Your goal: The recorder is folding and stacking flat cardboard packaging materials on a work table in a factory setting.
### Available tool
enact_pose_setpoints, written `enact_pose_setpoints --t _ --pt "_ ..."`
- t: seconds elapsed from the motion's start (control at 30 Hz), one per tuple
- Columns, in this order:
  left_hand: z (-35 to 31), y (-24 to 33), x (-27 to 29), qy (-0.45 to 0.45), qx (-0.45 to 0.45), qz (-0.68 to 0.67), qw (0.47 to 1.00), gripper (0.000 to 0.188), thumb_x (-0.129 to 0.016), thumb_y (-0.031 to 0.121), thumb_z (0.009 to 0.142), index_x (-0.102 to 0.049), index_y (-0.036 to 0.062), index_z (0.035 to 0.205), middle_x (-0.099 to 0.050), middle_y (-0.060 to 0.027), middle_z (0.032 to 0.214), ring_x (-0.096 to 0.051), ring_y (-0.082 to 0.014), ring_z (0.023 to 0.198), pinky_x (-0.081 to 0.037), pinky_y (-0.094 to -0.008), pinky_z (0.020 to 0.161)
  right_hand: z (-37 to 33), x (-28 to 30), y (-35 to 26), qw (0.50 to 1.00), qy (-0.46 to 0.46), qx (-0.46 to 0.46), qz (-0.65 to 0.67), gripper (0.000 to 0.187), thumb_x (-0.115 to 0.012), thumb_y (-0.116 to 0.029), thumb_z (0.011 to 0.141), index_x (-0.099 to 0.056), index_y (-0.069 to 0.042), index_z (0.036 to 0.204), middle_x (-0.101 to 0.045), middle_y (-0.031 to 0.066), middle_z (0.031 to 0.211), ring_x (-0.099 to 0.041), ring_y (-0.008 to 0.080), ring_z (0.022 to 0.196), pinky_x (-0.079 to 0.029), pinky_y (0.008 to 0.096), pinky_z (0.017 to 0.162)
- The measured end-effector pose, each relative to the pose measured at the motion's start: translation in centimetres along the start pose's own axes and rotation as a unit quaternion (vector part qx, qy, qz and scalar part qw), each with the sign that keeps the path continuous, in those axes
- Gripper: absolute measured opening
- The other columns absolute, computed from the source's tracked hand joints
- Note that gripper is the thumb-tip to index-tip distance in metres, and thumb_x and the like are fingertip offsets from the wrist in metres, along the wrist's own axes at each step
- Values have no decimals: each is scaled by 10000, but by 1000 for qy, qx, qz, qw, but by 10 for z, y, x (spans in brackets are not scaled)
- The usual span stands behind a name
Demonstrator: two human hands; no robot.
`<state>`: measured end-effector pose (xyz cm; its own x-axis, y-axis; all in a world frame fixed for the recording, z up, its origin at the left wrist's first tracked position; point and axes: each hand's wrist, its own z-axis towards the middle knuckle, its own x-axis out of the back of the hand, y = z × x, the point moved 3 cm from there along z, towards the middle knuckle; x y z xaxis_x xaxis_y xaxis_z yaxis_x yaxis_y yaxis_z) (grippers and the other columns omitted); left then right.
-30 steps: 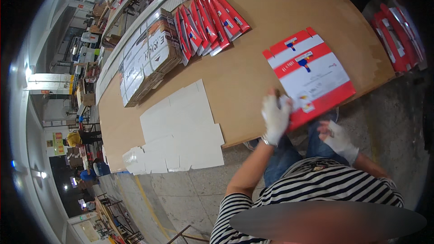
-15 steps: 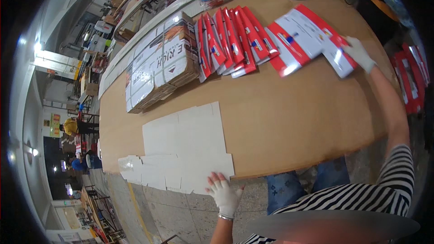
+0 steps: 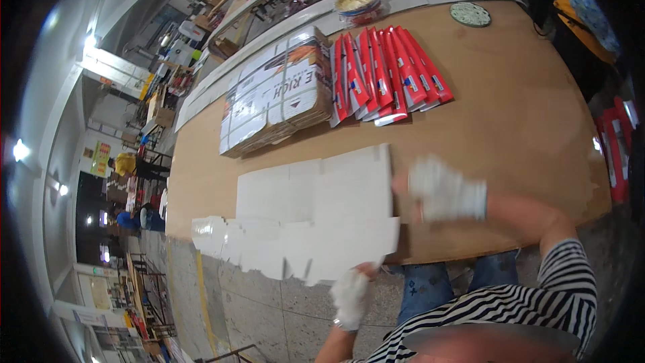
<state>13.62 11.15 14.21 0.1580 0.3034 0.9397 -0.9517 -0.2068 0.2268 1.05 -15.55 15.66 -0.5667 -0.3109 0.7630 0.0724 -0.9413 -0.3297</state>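
A white die-cut cardboard sheet lies near the table's front edge and overhangs it, with slots along its near side. My left hand, in a white fingertip-free glove, is at the sheet's near right corner, fingers closed on its edge. The sheet's right side is slightly raised and casts a shadow. Right of the sheet, over the table, my right hand wears the same kind of glove and is smeared by motion. Its fingers point left toward the sheet's right edge; whether they touch it cannot be made out.
On the brown table, a strapped stack of printed white cartons stands at the back left. Beside it lies a fanned row of red-and-white packets. Behind are a bowl and a round green-white dish. More red packets lie beyond the right edge.
My right hand has left the flat red-and-white packets at the back right and come toward the cardboard; those packets are gone from there. My left hand has closed on the sheet's corner.
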Motion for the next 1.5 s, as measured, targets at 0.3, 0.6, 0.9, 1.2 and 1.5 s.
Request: enact_pose_setpoints --t 0.3,0.6,0.9,1.2,1.5 --pt "8 60 -31 -120 -105 -39 986 755 -770 321 686 -470 56 1325 -472 -168 1344 -410 -373 1286 -346 -483 1050 -169 40 -93 971 38 -230 -51 52 -547 -109 747 -594 -117 768 -612 60 805 -590 248 816 -419 389 764" --pt "46 41 -107 -102 -200 -202 953 267 -710 228 755 -675 101 987 -621 -56 1102 -574 -247 1034 -429 -408 892 -314 100 -77 904 107 -406 87 163 -553 64 738 -599 -34 860 -615 76 920 -587 233 967 -386 367 970" --pt "44 93 -137 16 -180 -79 980 255 -713 225 742 -653 86 947 -603 -112 1044 -529 -314 1044 -424 -437 891 -344 71 -87 893 103 -427 -100 475 -708 -2 674 -608 -95 1130 -630 62 1026 -589 260 974 -432 349 900" --pt "53 166 -165 -25 -66 -267 961 221 -671 134 782 -649 39 980 -573 -116 1185 -479 -346 1146 -411 -429 946 -383 56 -48 747 170 -630 -131 802 -758 -168 775 -348 -120 1462 -601 27 924 -503 188 674 -471 315 679" --pt "47 211 -169 -166 -251 -73 951 740 -579 384 841 -335 30 1443 -243 -140 1548 -177 -337 1443 -92 -659 1102 -364 -25 -105 643 318 -646 262 574 -737 -146 810 -484 8 1302 -585 74 1125 -530 128 956 -448 279 836"
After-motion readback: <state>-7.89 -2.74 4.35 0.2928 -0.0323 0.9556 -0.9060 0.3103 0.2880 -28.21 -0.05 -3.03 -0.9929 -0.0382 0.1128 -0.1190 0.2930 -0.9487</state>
